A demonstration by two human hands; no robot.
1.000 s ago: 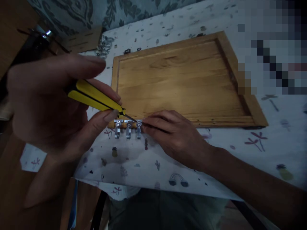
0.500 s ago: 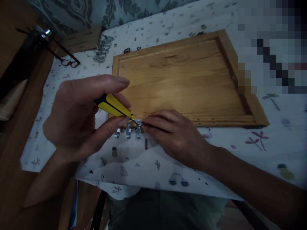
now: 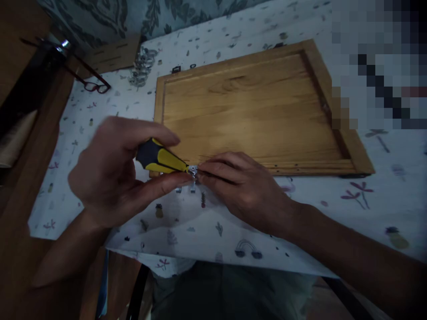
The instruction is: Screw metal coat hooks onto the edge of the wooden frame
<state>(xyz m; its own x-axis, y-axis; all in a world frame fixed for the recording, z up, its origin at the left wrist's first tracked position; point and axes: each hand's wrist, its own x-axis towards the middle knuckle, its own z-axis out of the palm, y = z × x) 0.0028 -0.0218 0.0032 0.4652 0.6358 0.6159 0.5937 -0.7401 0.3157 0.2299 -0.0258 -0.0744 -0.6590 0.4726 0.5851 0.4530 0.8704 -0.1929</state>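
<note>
Gripping a yellow-and-black screwdriver point(image 3: 167, 161): the left hand point(image 3: 115, 171), its thumb lying along the near side of the handle. The right hand point(image 3: 245, 184) is resting its bunched fingertips at the near edge of a wooden panel point(image 3: 247, 111), beside a metal bracket point(image 3: 192, 187); whether it is pinching the bracket, one cannot tell.

Hidden or unclear: the left hand is covering part of the panel's near-left corner and much of a second bracket point(image 3: 179, 190), only its lower end showing. The screwdriver's tip is merging with the shine of the first bracket. A pixelated patch point(image 3: 383, 62) is masking the upper right. The right forearm is running off the right edge.

Orientation: the screwdriver is pointing rightward and slightly toward the near side, its butt to the left, its tip end at the bracket. The panel is lying flat on the cloth-covered tabletop point(image 3: 187, 235), its long axis running left to right. Eyeglasses point(image 3: 96, 87) and a heap of metal pieces point(image 3: 143, 69) are lying to the far left.
</note>
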